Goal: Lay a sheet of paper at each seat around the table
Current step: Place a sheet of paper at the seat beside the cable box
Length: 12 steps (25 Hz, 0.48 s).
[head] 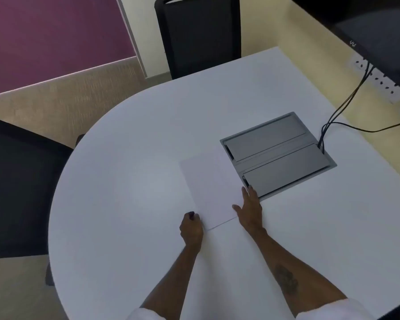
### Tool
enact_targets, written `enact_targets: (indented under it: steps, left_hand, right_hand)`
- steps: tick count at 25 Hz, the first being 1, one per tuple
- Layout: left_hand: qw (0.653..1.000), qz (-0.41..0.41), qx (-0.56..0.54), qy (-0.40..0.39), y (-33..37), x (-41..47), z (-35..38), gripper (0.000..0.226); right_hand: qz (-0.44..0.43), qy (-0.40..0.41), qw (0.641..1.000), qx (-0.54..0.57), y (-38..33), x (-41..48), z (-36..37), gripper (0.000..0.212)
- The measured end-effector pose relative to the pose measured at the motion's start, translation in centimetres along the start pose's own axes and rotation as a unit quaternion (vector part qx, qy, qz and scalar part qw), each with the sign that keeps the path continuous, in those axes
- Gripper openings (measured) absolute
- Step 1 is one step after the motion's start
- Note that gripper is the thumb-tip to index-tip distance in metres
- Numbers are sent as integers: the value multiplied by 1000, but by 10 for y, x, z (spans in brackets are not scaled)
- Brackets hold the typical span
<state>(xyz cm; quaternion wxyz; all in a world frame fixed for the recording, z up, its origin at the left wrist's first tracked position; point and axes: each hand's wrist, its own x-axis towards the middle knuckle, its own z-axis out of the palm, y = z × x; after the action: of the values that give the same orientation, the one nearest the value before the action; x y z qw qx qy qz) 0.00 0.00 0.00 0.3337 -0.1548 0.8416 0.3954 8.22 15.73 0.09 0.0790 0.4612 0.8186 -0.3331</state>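
From your head view, the only writing is a small pale logo on the monitor [379,38], too blurred to read. One sheet of paper [211,188] lies on the white bench [125,181] beside the grey cable box [277,153]; two black chairs [198,35] stand around. Your left grip [191,229] is curled, pinching the sheet's near corner; your right grip [249,210] lies flat, fingers apart, on its right edge.

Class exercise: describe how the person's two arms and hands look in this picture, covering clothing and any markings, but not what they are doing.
Both forearms are bare. White sleeves show pushed up near the elbows at the bottom edge. The right forearm carries a dark tattoo. No watch, rings or gloves are visible on the left hand or the right hand.
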Motion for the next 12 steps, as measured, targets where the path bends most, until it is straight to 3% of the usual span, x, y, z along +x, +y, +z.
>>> enact_targets:
  steps: [12]
  left_hand:
    - [999,-6,-52,-6,-6,18,7,31]
  right_hand:
    - [41,-16,999,-26,-1,4,22,87]
